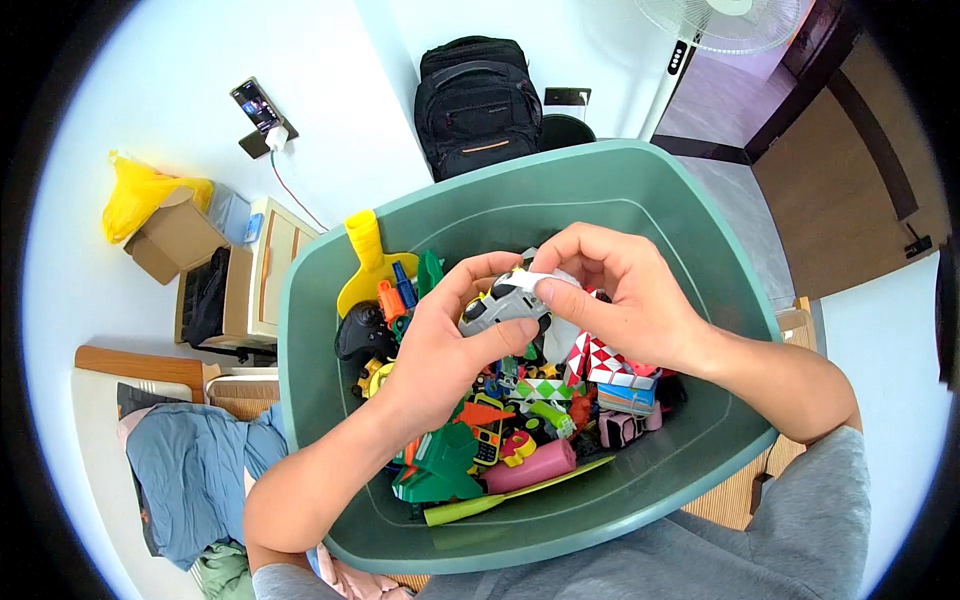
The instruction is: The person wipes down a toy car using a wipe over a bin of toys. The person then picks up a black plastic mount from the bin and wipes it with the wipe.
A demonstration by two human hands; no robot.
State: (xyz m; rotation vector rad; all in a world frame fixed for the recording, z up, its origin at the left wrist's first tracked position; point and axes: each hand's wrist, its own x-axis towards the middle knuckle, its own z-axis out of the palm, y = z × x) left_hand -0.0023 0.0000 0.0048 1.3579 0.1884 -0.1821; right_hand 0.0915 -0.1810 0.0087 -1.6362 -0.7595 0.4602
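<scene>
Grey toy car (pixel 507 308) | hands: left (pixel 448 342) gripping it, right (pixel 632 306) pinching white strip (pixel 524 281), perhaps paper

Above the tub (pixel 690 235), whose wall looks like smooth, faintly shiny green plastic, my fingers (pixel 503 342) hold a toy car (pixel 500 307) with a hard grey plastic underside and a thin white piece (pixel 522 281), paper or cloth, I cannot tell which. Inside the tub, a scoop (pixel 369 264) looks like smooth yellow plastic, a controller (pixel 362 335) matt black plastic. Beyond the tub, a backpack (pixel 478 110) shows dull black fabric; left of the tub, a box (pixel 178 236) is matt cardboard, a bundle (pixel 195 480) soft rumpled cloth.
</scene>
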